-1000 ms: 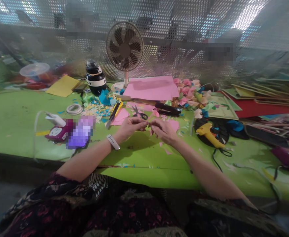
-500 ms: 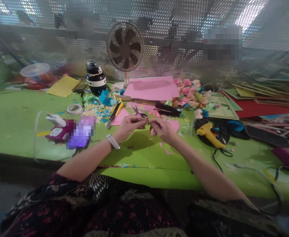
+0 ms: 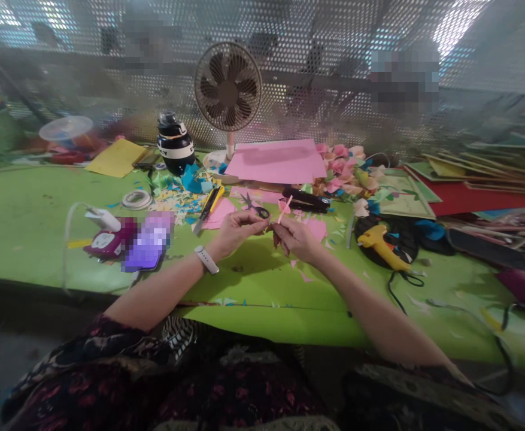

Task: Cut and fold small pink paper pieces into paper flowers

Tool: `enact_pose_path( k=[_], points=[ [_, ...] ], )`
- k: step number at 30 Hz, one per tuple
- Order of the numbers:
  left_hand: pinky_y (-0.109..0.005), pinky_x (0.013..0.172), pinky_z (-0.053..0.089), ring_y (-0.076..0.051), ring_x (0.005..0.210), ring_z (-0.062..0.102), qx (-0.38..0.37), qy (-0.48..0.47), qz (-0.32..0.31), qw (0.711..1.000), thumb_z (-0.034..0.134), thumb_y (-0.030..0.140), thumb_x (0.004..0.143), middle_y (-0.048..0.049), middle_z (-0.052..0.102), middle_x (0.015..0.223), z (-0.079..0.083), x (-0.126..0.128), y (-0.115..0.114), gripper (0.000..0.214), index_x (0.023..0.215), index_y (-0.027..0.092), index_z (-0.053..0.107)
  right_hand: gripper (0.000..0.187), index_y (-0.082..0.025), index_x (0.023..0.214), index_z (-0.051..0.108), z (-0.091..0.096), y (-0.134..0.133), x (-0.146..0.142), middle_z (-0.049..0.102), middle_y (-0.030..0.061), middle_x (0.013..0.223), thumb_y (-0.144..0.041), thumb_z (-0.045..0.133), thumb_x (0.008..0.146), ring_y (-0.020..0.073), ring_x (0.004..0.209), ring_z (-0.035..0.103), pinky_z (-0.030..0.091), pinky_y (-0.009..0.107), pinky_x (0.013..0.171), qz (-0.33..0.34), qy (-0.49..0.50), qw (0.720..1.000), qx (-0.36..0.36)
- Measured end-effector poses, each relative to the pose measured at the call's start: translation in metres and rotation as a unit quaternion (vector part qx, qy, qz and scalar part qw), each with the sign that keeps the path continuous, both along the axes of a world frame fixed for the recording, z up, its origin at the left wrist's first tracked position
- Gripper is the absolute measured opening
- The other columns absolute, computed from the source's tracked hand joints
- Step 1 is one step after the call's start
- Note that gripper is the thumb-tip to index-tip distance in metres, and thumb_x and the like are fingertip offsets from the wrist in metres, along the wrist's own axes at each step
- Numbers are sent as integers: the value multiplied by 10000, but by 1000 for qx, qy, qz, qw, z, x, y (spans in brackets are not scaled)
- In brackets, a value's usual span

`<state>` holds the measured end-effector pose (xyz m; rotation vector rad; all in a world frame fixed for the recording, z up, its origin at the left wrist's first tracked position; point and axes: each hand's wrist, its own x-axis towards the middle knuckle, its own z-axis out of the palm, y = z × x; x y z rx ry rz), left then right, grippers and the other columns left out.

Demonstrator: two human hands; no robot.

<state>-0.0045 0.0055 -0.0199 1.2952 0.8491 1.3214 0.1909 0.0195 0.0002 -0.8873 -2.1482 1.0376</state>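
Note:
Over the middle of the green table (image 3: 262, 281), my left hand (image 3: 243, 230) and my right hand (image 3: 294, 236) meet at the fingertips. A thin pink paper strip (image 3: 284, 209) stands up slanting from the pinched fingers of my right hand. My left hand is also closed in a pinch; whatever lies between its fingertips is too small to make out. Just behind the hands are scissors (image 3: 258, 209), a black stapler (image 3: 306, 200) and pieces of pink paper (image 3: 316, 229). A yellow box cutter (image 3: 209, 208) rests to the left of the scissors.
At the back stand a fan (image 3: 228, 90), a black bottle (image 3: 175, 146) and pink sheets (image 3: 276, 161), beside a heap of paper flowers (image 3: 340, 164). A yellow glue gun (image 3: 385, 246) with its cord lies right; a phone (image 3: 148, 242) and white tape roll (image 3: 136, 199) lie left.
The pink strip now sticks up from my right hand, where it did not show before. My right fingers have curled a little; both hands stay at nearly the same spot.

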Motion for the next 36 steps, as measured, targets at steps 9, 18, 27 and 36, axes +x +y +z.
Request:
enact_pose_path(
  k=[9,18,27,36],
  points=[
    [-280,681,523,-112,662,616,-50,-44,-5,998,892,424,619,-22,727,735,-3,3,-1,279,745,201,782,340,-199,850,493,-4,4,3,603,-40,617,-511,493,986,52,337,459,368,184,331,37,13,991,-125],
    [-270,679,471,-85,616,540,-49,-101,45,993,905,416,597,6,669,653,1,6,-1,283,660,193,743,362,-163,1107,574,-6,2,-2,702,102,989,-480,599,935,141,641,679,550,267,508,-18,33,998,-58],
    [-257,689,470,-85,646,544,-44,-114,96,988,910,422,583,14,659,666,2,5,1,321,632,181,704,313,-210,1118,654,-25,3,-6,681,68,971,-465,567,959,145,591,652,591,347,597,-72,34,992,94],
    [-277,773,506,-98,713,598,-78,-140,63,985,928,437,532,8,718,755,-1,3,5,327,678,204,749,381,-182,1063,650,-17,4,-4,670,47,850,-532,546,955,122,559,625,557,281,532,-32,24,998,38]
  ],
)
